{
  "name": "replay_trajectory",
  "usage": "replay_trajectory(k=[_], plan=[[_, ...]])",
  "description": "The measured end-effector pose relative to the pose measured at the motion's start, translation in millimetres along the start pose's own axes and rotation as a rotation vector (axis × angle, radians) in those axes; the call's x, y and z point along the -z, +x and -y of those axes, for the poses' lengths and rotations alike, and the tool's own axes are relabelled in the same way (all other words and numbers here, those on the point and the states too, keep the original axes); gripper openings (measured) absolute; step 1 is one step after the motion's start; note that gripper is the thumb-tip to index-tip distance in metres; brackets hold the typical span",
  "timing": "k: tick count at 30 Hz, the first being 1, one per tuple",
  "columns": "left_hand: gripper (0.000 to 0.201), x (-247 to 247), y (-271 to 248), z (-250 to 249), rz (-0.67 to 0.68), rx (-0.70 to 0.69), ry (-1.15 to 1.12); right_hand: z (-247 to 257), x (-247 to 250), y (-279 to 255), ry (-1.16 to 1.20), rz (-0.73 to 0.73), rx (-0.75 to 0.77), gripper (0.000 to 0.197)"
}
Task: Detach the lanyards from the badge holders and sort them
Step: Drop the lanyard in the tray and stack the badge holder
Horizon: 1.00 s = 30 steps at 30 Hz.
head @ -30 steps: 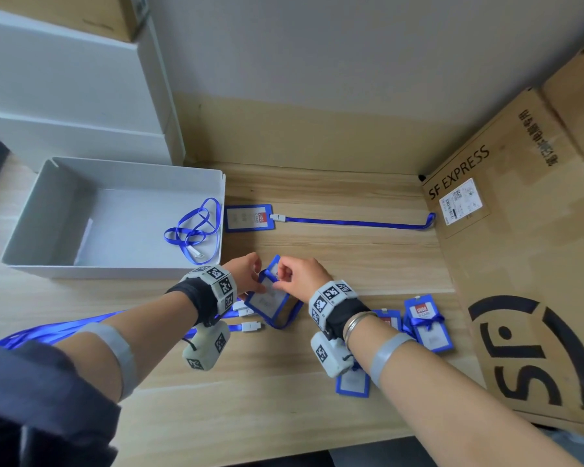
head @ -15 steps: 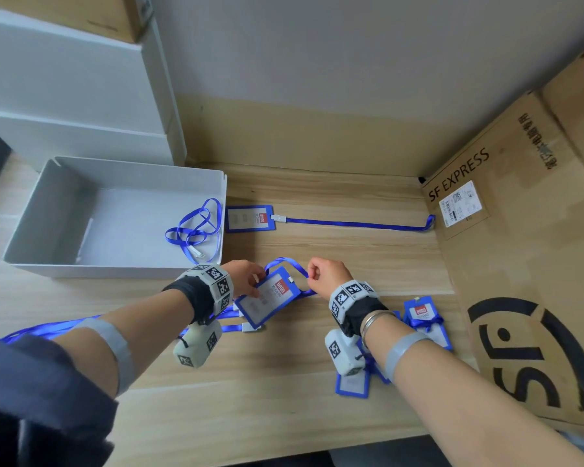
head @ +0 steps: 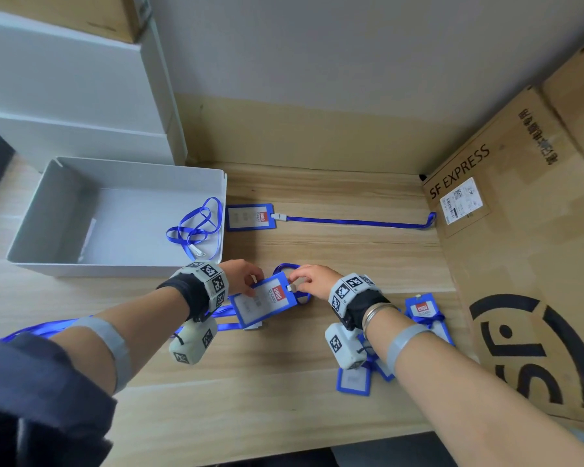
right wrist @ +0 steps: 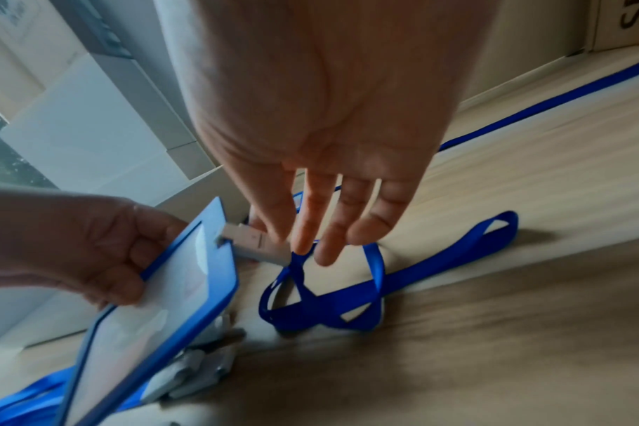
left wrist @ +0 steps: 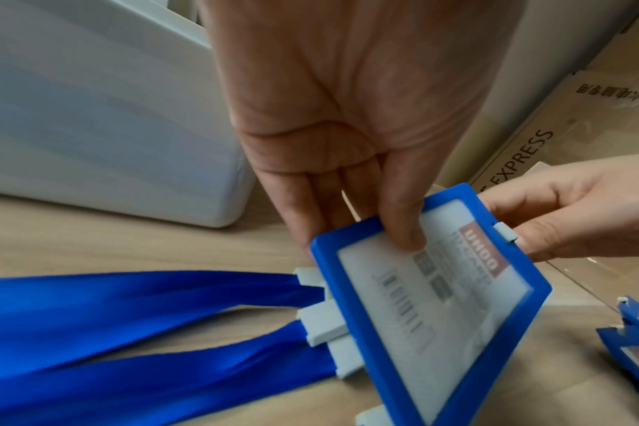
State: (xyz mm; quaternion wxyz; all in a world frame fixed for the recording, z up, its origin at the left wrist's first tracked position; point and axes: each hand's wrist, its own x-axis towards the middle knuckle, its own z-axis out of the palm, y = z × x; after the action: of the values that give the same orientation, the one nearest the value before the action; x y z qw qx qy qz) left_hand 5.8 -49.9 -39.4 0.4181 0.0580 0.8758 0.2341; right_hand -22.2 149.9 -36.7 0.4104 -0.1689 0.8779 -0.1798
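Badge holder [head: 262,303], blue-framed, is held tilted just above the tabletop [head: 284,382]; the left hand [head: 241,276] pinches its edge, thumb on the face, while the right hand [head: 312,279] pinches the white clip [head: 292,288] of its blue lanyard [right wrist: 347,305].

badge holder [head: 263,302] turned face up, right hand [head: 312,279] shifted onto its white clip [head: 292,287]

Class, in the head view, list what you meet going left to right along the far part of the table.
White bin → loose lanyard → badge holder → clip → straight lanyard → cardboard box.
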Motion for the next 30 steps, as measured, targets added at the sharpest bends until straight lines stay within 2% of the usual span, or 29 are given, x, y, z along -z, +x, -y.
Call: replay_trajectory(k=[6,10,12,15,18,23,27,30], plan=[[0.036,-4.9,0.3,1.9,-0.017,0.020,0.010,-7.1,-1.7,-3.0,0.110,-0.010,-0.038,0.005],[0.029,-11.0,4.9,-3.2,-0.066,-0.016,-0.075,-1.5,-1.1,-5.1,0.174,0.005,-0.013,0.011],[0.017,-15.1,8.6,-6.1,-0.100,-0.030,-0.093,3.0,-0.8,-5.2,0.225,-0.008,-0.002,0.015],[0.033,-19.9,11.3,-9.4,-0.123,-0.023,-0.157,7.6,0.0,-2.6,0.283,-0.024,0.019,0.013],[0.025,-19.0,9.4,-10.1,-0.160,-0.047,-0.242,8.7,1.3,-2.0,0.317,-0.019,0.034,0.012],[0.023,-17.5,9.5,-8.8,-0.131,-0.092,-0.318,8.7,0.6,-2.2,0.333,-0.008,0.055,0.012],[0.010,-14.3,11.3,-8.6,-0.086,-0.127,-0.280,8.0,-1.0,0.2,0.318,0.006,0.064,0.010],[0.011,-10.7,11.0,-8.6,-0.073,-0.161,-0.247,7.6,-1.4,0.9,0.330,0.020,0.085,0.011]])
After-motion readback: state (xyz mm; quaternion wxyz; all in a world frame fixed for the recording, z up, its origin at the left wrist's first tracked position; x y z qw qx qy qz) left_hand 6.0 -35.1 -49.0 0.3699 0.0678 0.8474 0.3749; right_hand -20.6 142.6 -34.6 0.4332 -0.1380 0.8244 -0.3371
